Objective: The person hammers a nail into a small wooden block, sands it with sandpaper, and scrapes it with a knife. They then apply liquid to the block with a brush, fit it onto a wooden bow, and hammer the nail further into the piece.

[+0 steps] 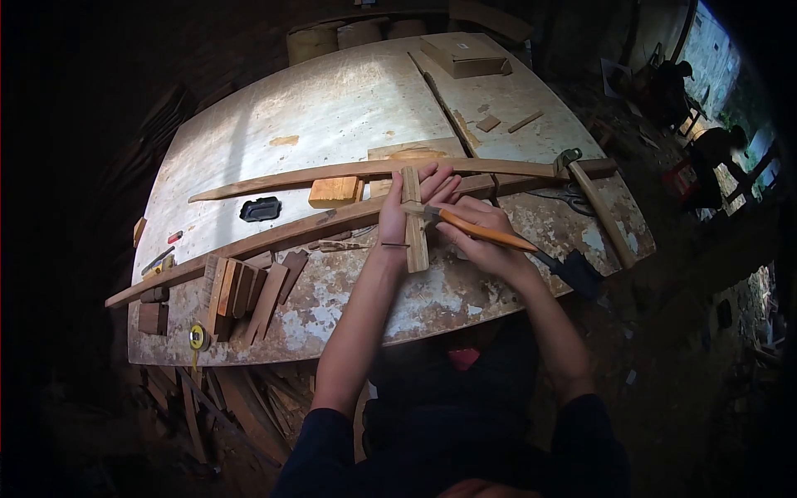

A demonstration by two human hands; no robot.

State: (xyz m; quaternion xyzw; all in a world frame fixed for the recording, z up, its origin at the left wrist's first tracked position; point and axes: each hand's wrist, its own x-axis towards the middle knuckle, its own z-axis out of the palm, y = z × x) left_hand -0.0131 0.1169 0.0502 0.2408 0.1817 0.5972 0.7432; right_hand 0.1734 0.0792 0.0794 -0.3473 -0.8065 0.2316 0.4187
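Observation:
A short, flat piece of wood [416,236] lies upright along the palm of my left hand [397,217]. The thumb runs beside it and the fingers stretch out behind. A thin dark pin-like bar sits at its left edge, near the wrist. My right hand [488,241] is closed around a hand tool with an orange handle [490,232]. The tool's grey metal head meets the middle of the wood; its exact kind I cannot tell. Both hands are over the front of the worktable [349,307], close to a long wooden bar [290,239].
A curved wooden strip [307,176] crosses the table, with a hammer [599,207] at its right end. Left are wood blocks [237,286], a tape measure [198,336] and a black tray [261,208]. A cardboard box [465,55] stands at the back.

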